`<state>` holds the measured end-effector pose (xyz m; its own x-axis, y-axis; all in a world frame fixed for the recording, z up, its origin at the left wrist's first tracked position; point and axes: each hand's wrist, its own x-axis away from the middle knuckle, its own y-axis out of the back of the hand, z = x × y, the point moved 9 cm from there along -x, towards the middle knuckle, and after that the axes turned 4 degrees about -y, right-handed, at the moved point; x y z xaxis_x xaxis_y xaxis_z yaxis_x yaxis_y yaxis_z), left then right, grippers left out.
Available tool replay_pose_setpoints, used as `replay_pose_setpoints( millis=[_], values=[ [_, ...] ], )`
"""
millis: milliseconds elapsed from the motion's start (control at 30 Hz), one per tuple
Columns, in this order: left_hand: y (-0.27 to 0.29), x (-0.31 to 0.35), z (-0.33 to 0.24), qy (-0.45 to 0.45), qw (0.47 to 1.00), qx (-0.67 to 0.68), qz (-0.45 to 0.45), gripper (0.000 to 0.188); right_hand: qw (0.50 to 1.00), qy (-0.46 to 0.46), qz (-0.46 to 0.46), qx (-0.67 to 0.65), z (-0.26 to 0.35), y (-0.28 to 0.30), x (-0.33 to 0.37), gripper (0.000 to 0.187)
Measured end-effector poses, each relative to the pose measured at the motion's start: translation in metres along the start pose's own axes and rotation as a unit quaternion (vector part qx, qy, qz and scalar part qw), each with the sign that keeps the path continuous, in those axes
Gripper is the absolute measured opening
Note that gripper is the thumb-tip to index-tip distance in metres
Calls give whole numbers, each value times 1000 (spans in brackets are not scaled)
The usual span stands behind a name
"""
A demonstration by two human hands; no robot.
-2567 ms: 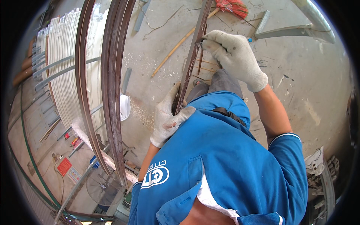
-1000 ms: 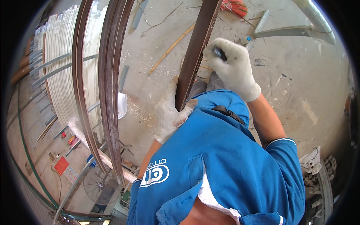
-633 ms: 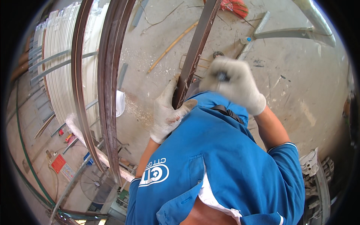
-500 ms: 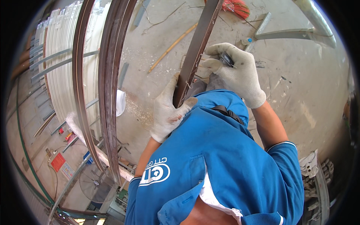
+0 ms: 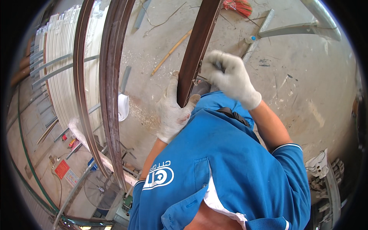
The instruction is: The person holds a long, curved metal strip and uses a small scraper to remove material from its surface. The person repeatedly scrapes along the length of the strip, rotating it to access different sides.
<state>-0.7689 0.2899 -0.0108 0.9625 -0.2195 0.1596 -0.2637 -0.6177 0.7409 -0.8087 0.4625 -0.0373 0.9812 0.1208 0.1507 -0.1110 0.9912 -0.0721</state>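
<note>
One end of the brown bar [image 5: 197, 48], running toward one o'clock, sits in the clamped fingers of my left hand [image 5: 172, 115], seemingly for steadiness, while at its two o'clock my right hand [image 5: 232, 78] has fingers curled round a small dark object [image 5: 219, 66].

Dark brown bar [image 5: 198, 42], off-white gloves [image 5: 234, 80], blue shirt [image 5: 245, 172]
White edges the sleeves [image 5: 290, 163]; the broom [image 5: 238, 7] is red, the floor [image 5: 299, 107] grey.

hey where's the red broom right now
The broom is on the floor at the head view's top edge, just right of the bar the left hand holds.
</note>
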Motion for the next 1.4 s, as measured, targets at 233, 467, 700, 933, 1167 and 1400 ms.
replay_pose_setpoints(
  millis=[233, 467, 700, 933, 1167, 1400],
  values=[
    [4, -2, 4, -5, 995, 95, 25, 86, 958, -11, 283, 47, 26, -28, 33, 12],
    [8, -5, 3, -37, 993, 106, 30, 84, 988, -6, 97, 117, 20, -17, 22, 21],
    [2, -2, 12, -6, 987, 154, 35, 83, 922, 246, -134, 267, 48, -12, 27, 42],
    [23, 43, 33, 47, 988, 119, 89, 82, 924, 198, -114, 306, 29, -24, 23, 28],
    [24, 92, 67, 162, 970, 159, 81, 72, 984, 126, -26, 121, 9, -50, 42, 19],
    [20, 82, 62, 30, 973, 193, 121, 69, 983, -14, 179, -36, 11, -93, 97, 6]
  ],
)
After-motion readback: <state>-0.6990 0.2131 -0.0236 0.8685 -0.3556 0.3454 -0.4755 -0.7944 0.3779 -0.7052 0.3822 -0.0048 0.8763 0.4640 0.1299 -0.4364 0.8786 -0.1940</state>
